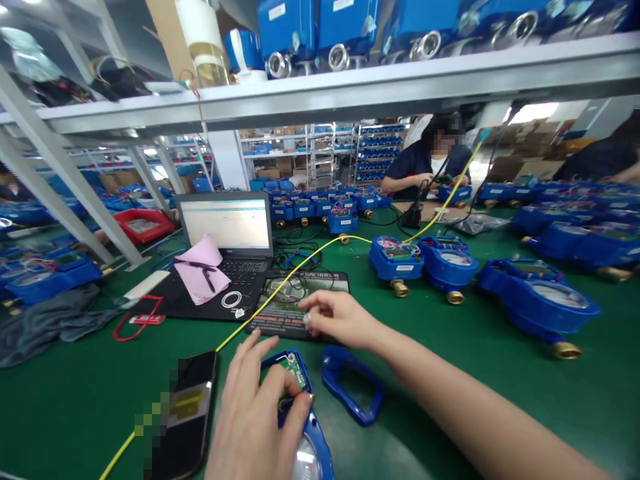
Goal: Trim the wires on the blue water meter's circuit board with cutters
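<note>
My left hand (pixel 257 407) lies over a blue water meter (pixel 323 443) at the bottom middle. Its thumb and index finger come together at the edge of the meter's open compartment, where a green circuit board (pixel 295 368) shows; the other fingers stretch forward. Part of the meter's round dial is hidden under the hand. My right hand (pixel 337 317) hovers over the black mouse pad (pixel 280 320), thumb and fingers drawn together. A small pale spot shows at its thumb tip, and I cannot make out whether it is held. An empty blue frame-shaped cover (pixel 353 387) lies right of the meter.
A phone (pixel 193 413) and yellow cable (pixel 235 333) lie left. Behind stands a laptop (pixel 225 223) with pink paper (pixel 203 273). Several blue meters (pixel 397 260) stand right; a shelf (pixel 320 90) crosses overhead. A co-worker (pixel 433 163) sits opposite.
</note>
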